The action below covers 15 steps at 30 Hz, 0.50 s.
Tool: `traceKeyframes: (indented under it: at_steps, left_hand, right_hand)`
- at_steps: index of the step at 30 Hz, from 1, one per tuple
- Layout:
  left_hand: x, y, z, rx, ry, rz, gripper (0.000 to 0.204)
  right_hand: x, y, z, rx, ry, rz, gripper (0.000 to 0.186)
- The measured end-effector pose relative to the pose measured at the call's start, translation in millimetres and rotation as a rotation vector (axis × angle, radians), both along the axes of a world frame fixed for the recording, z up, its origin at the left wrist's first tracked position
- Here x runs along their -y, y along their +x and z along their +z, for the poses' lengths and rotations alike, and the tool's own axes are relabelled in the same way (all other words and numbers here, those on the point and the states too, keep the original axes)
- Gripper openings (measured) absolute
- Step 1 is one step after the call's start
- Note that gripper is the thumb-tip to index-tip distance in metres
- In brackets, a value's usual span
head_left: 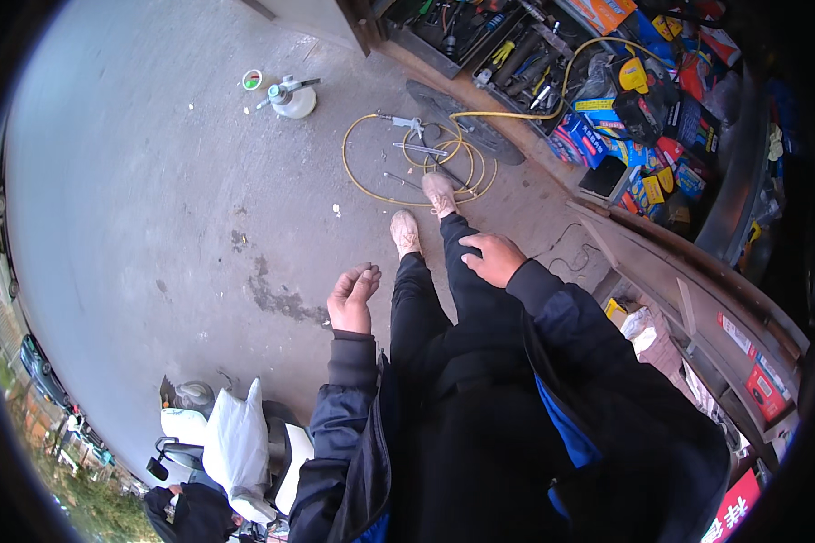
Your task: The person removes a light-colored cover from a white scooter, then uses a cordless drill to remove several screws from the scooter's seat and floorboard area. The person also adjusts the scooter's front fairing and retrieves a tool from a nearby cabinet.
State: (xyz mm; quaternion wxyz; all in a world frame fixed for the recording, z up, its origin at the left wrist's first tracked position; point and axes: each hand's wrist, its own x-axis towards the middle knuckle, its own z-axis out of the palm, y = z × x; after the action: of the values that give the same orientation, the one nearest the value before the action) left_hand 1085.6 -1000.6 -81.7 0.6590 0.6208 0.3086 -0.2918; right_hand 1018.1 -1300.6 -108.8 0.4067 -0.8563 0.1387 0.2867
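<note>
My left hand [351, 299] hangs in front of me over the concrete floor, its fingers curled in toward the thumb; nothing shows in it. Nearer my right thigh, my right hand [493, 260] has its fingers loosely bent and somewhat apart, holding nothing. Beyond my shoes [406, 233], a yellow air hose [346, 158] lies in loops on the floor, with a grey blow gun [407, 122] at its end. Metal rods [419, 148] rest among the loops. Farther left stands a whitish pump sprayer [294, 101], beside a small round container [252, 80].
Along the right runs a workbench crowded with hand tools [507, 59] and colourful packages [598, 136]. A wooden board edge [652, 237] borders it. At the lower left stands a scooter with a white cover [237, 443], near a person in dark clothes [199, 516]. Cars [41, 366] line the far left.
</note>
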Motion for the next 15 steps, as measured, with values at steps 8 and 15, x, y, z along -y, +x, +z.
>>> traceKeyframes:
  at_steps: [8, 15]
  left_hand:
    - [-31.1, -46.4, -37.5, -0.131, -0.059, 0.111, 0.024]
    - [-0.9, -33.3, -26.1, -0.08, -0.016, 0.006, 0.026]
  right_hand:
    - [-18.9, -21.2, -17.8, -0.108, -0.009, 0.021, 0.037]
    - [6.7, -31.4, -2.5, 0.065, 0.027, -0.084, 0.039]
